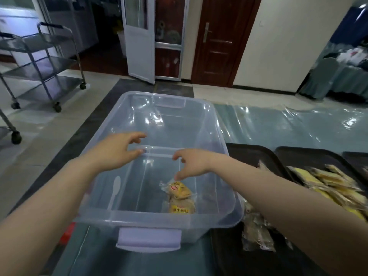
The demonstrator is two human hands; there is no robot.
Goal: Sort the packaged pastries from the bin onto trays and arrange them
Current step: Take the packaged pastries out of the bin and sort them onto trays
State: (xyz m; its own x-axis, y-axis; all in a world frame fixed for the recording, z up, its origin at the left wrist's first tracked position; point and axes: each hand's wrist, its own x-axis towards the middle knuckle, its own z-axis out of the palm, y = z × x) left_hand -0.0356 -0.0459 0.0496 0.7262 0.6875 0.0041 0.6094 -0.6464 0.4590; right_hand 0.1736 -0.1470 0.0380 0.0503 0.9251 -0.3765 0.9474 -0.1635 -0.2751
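A clear plastic bin (221, 136) with lilac handles stands on the table in front of me. Two packaged pastries (180, 193) lie at its bottom near the front right, one partly over the other. My right hand (194, 163) reaches into the bin, fingertips pinching the top corner of the upper wrapper. My left hand (119, 149) hovers over the middle of the bin, fingers spread, holding nothing. Black trays (249, 154) sit to the right; one holds several yellow packaged pastries (326, 182), and brownish packets (256, 232) lie on the nearest tray.
A teal cloth under clear plastic sheet (288, 126) covers the table. A white plastic spoon shape (115, 190) shows at the bin's left wall. Steel trolleys (45, 66) stand at the far left on the tiled floor. Doors stand behind.
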